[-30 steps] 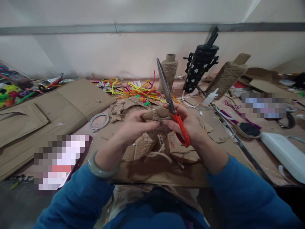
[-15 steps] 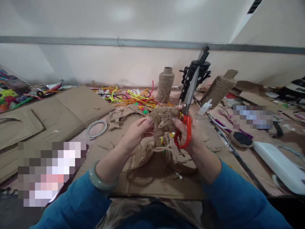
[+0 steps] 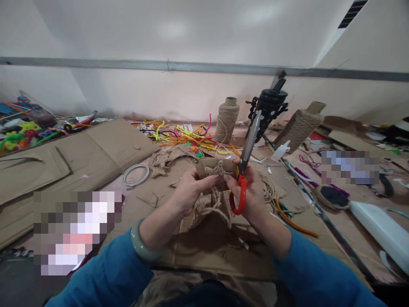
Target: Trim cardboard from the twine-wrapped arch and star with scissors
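A twine star [image 3: 220, 169] on brown cardboard [image 3: 202, 165] sits at centre, pinched between curled hands: the left hand [image 3: 188, 189] at nine o'clock, the right hand [image 3: 254, 194] at three, which also holds red-handled scissors [image 3: 244, 165] pointing toward one. Beyond, a twine spool [image 3: 228, 120] stands at twelve; a white ring [image 3: 123, 175] lies at nine.

pinkish table [image 3: 347, 228]: cardboard sheets [image 3: 118, 145], twine spools [image 3: 227, 121]

Smooth metal blades [image 3: 252, 135] on these scissors [image 3: 244, 160], glossy plastic handles [image 3: 243, 194]; here's rough, fibrous twine across the star [image 3: 219, 170], matt cardboard sheets [image 3: 107, 147], a smooth, shiny bangle [image 3: 136, 241]!
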`<control>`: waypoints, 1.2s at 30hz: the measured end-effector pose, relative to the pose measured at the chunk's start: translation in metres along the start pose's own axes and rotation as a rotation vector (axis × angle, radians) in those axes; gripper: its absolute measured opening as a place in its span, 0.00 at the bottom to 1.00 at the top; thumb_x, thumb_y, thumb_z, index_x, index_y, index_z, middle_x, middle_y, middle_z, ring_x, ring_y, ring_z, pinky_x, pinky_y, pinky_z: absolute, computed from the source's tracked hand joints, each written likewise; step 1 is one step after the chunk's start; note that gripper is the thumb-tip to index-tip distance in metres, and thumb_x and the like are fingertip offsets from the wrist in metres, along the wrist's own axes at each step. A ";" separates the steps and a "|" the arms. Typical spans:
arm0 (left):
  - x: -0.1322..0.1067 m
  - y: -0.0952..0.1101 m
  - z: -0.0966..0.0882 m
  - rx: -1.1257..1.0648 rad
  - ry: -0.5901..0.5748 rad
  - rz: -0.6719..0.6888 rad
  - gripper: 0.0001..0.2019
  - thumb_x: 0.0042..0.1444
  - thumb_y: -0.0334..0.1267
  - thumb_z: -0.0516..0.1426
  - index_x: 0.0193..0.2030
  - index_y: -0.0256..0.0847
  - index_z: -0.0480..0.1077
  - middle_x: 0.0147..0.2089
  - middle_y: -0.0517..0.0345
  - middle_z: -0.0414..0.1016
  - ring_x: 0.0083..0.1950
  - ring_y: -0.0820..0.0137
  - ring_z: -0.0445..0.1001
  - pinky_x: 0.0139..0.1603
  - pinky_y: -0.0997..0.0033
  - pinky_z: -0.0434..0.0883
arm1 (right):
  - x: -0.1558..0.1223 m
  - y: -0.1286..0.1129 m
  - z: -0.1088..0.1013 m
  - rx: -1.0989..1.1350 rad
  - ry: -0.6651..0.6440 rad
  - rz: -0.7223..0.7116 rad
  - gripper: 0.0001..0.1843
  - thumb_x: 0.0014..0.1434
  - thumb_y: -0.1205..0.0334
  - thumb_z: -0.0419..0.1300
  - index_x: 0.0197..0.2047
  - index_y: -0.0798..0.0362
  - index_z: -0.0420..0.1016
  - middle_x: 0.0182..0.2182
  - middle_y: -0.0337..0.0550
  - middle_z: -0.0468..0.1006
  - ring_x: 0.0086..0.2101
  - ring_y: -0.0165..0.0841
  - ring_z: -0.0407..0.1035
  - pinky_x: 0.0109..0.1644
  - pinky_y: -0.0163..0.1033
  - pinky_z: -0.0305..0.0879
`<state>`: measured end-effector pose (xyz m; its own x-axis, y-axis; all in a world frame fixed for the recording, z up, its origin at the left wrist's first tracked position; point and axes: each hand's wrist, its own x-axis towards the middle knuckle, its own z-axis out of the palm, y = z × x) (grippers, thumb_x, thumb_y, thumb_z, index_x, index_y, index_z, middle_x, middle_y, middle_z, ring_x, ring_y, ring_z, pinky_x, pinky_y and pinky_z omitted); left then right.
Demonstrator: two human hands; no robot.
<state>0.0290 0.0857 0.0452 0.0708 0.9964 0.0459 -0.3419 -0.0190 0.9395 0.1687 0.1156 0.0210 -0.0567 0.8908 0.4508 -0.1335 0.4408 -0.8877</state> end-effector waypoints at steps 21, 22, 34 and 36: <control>-0.005 0.048 -0.014 0.068 0.210 0.342 0.05 0.49 0.31 0.64 0.35 0.40 0.77 0.38 0.60 0.81 0.47 0.61 0.79 0.53 0.58 0.73 | 0.013 -0.007 -0.019 -0.019 -0.102 -0.038 0.18 0.55 0.52 0.66 0.45 0.42 0.64 0.34 0.37 0.75 0.31 0.34 0.72 0.38 0.45 0.71; -0.007 0.054 -0.014 0.089 0.217 0.345 0.04 0.51 0.29 0.63 0.33 0.40 0.76 0.37 0.60 0.81 0.46 0.62 0.79 0.53 0.58 0.74 | 0.015 -0.006 -0.021 -0.032 -0.099 -0.060 0.18 0.55 0.52 0.66 0.44 0.42 0.64 0.33 0.37 0.75 0.30 0.34 0.72 0.37 0.45 0.70; -0.031 0.082 -0.008 0.002 0.225 0.498 0.09 0.57 0.22 0.55 0.32 0.36 0.74 0.32 0.64 0.79 0.38 0.70 0.80 0.52 0.59 0.74 | 0.025 -0.018 -0.019 0.103 -0.097 0.109 0.17 0.55 0.52 0.65 0.42 0.44 0.62 0.28 0.33 0.71 0.28 0.30 0.69 0.36 0.41 0.70; -0.041 0.082 -0.002 -0.045 0.255 0.496 0.09 0.57 0.22 0.55 0.33 0.37 0.73 0.31 0.64 0.79 0.37 0.71 0.79 0.53 0.60 0.74 | 0.025 -0.027 -0.018 0.122 -0.093 0.197 0.11 0.59 0.58 0.60 0.42 0.44 0.62 0.26 0.33 0.71 0.25 0.29 0.66 0.33 0.39 0.67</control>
<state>-0.0037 0.0436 0.1195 -0.3362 0.8573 0.3898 -0.3166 -0.4927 0.8106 0.1886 0.1286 0.0543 -0.1831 0.9417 0.2822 -0.2294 0.2382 -0.9437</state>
